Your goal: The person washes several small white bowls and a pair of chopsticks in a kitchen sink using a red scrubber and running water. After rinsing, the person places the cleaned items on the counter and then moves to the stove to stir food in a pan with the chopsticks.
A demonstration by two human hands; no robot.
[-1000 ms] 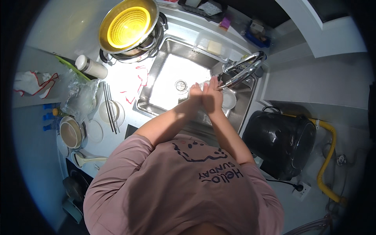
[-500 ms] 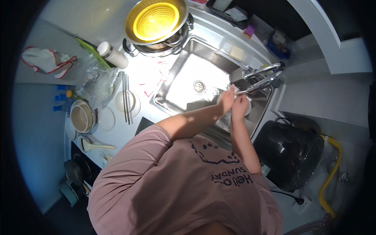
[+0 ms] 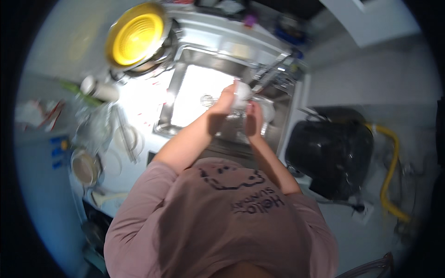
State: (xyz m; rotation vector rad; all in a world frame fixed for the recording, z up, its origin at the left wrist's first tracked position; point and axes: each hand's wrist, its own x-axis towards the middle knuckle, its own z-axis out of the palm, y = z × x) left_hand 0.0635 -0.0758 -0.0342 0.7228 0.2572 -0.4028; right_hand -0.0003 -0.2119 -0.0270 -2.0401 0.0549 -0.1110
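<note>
1. White bowl [image 3: 242, 94], small, smooth-looking. Place: upper centre of the frame, held above the sink, just beside the faucet. Open side not certain, owing to blur. Handling note: probably slippery if wet; a firm rim hold, with a palm ready beneath, would suit it.

2. Left hand [image 3: 226, 98]. Place: at the bowl's left side. Grip: fingers and thumb appear to pinch its edge. Handling note: best kept steady, wrist loose enough to turn the bowl evenly.

3. Right hand [image 3: 253, 121]. Place: just below and right of the bowl. Grip: fingers raised toward it; whether they touch it, or how far they are spread, I cannot tell. Handling note: well placed to support the underside and to reach both faces.

4. Faucet [image 3: 272, 73], metal. Place: upper right of centre, its near end close to the bowl. Handling note: a small gap here should prevent knocks to the rim.

5. Pale round dish [image 3: 268, 110]. Place: inside the sink, right of the right hand. Handling note: a likely point of chipping if the bowl were dropped.

6. Sink [image 3: 174, 90], stainless steel. Place: upper centre; strong glare on its left half.

7. Yellow colander [image 3: 139, 39]. Place: upper left, well apart from both hands.
</note>
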